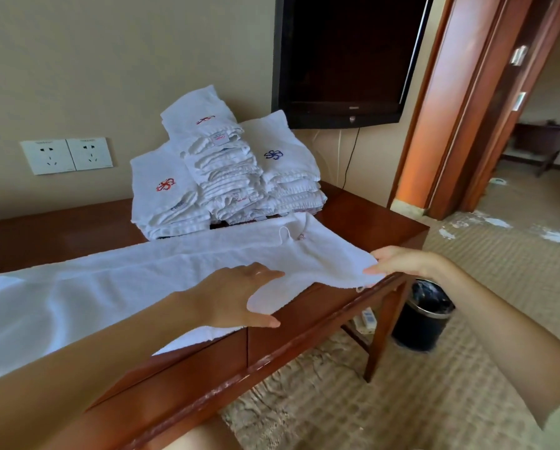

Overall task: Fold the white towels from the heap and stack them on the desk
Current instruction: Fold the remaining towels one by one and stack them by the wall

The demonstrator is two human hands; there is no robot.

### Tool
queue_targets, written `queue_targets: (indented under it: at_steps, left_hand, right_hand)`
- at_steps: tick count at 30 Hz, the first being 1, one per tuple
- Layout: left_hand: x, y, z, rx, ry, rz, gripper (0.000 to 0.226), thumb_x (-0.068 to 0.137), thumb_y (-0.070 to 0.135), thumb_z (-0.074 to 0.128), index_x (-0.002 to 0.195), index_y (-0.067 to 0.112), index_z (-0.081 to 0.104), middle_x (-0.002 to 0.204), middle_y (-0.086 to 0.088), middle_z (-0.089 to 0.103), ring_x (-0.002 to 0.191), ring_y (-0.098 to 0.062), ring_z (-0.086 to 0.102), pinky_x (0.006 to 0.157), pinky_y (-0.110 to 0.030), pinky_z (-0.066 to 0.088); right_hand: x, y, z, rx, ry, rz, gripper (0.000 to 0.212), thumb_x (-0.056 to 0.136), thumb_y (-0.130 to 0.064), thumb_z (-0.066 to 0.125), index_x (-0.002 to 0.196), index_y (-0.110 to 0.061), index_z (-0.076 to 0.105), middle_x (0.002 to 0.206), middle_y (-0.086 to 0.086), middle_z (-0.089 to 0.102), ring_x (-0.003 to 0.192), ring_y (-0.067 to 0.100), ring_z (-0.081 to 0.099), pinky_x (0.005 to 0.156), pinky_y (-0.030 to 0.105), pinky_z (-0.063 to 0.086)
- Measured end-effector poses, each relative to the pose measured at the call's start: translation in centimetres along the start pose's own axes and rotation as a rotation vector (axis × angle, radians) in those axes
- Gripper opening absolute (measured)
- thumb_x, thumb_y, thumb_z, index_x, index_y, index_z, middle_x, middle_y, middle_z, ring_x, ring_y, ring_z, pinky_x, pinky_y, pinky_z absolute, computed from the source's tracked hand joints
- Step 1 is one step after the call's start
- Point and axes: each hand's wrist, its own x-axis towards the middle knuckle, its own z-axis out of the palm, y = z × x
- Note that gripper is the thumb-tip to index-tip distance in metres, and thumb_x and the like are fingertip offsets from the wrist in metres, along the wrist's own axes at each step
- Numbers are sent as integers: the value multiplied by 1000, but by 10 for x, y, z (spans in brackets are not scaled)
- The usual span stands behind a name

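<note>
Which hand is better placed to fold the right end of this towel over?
Right, probably. The right hand sits at the right end of the towel, by the desk corner; the left hand lies flat mid-towel, better for holding it down.

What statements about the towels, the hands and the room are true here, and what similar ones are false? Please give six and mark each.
1. A white towel lies spread along the wooden desk. True.
2. The left hand rests on it with straight fingers. True.
3. The right hand touches nothing. False: it holds the towel's right end.
4. The folded towels form one single stack. False: three stacks stand side by side.
5. The television shows a bright picture. False: its screen is dark.
6. A black waste bin stands on the carpet beside the desk. True.
</note>
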Motion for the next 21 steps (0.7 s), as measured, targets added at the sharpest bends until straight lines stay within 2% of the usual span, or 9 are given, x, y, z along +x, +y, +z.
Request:
queue_targets:
  at_steps: [2, 4, 6, 8, 11, 13, 15, 19, 21]
  left_hand:
    - [7, 7, 6, 63, 29, 15, 101, 72, 78, 53, 152, 39, 6, 155, 10, 22, 133, -15, 40, 105, -30, 35]
    - [12, 13, 15, 113, 82, 25, 103, 78, 66, 63, 152, 38, -3, 155, 8, 22, 126, -18, 46, 100, -31, 40]
    - [18, 18, 25, 136, 123, 11, 111, 77, 58, 67, 150, 38, -13, 152, 6, 23, 119, -19, 51, 94, -32, 45]
    - [23, 23, 36, 144, 159, -22, 115, 79, 50, 69, 148, 37, -21, 150, 4, 25, 114, -19, 53, 87, -31, 48]
    - [28, 25, 44, 103, 243, -52, 100, 89, 35, 59, 149, 34, -20, 144, 1, 36, 110, -18, 54, 81, -28, 47]
    - [25, 26, 42, 63, 287, -64, 78, 95, 28, 47, 153, 29, -4, 140, 0, 43, 109, -18, 55, 77, -24, 43]
    - [18, 24, 37, 107, 273, -79, 61, 98, 20, 38, 153, 26, 12, 139, 0, 48, 109, -19, 57, 78, -26, 45]
    - [-9, -1, 28, 265, 211, -231, 83, 89, 3, 40, 153, 31, -4, 124, 1, 54, 95, -23, 62, 63, -28, 39]
    - [-24, -22, 23, 321, 180, -342, 94, 83, -1, 43, 152, 33, -12, 124, 2, 54, 95, -22, 63, 63, -27, 40]
  right_hand:
    - [1, 3, -14, 308, 60, -51, 66, 74, -36, 81, 126, -4, 56, 119, 5, 62, 105, 26, 66, 91, 35, 52]
    - [0, -4, -25, 568, 138, -73, 52, 78, -23, 79, 122, -4, 58, 117, 11, 62, 99, 29, 60, 84, 38, 57]
    - [-2, -20, -33, 703, 219, -80, 27, 86, -12, 70, 111, -7, 60, 112, 9, 58, 92, 25, 56, 72, 35, 60]
    - [-2, -35, -34, 776, 260, -59, 18, 90, -7, 65, 108, -7, 60, 104, 8, 56, 80, 16, 55, 63, 31, 60]
    - [4, -40, -34, 791, 325, 37, 13, 92, -4, 61, 104, -5, 58, 97, 10, 59, 67, 14, 54, 52, 29, 59]
    - [10, -33, -32, 707, 387, 155, 11, 91, -3, 63, 100, -3, 57, 92, 12, 57, 68, 18, 55, 45, 30, 57]
    - [16, -22, -28, 558, 419, 259, 21, 90, -5, 64, 108, -3, 54, 88, 12, 56, 69, 18, 56, 45, 30, 57]
    - [23, -12, -22, 529, 457, 300, 27, 91, -7, 63, 115, -5, 51, 87, 11, 55, 68, 16, 57, 45, 29, 56]
    - [25, -15, -22, 563, 477, 278, 26, 91, -8, 63, 115, -6, 51, 87, 10, 56, 69, 16, 57, 44, 28, 55]
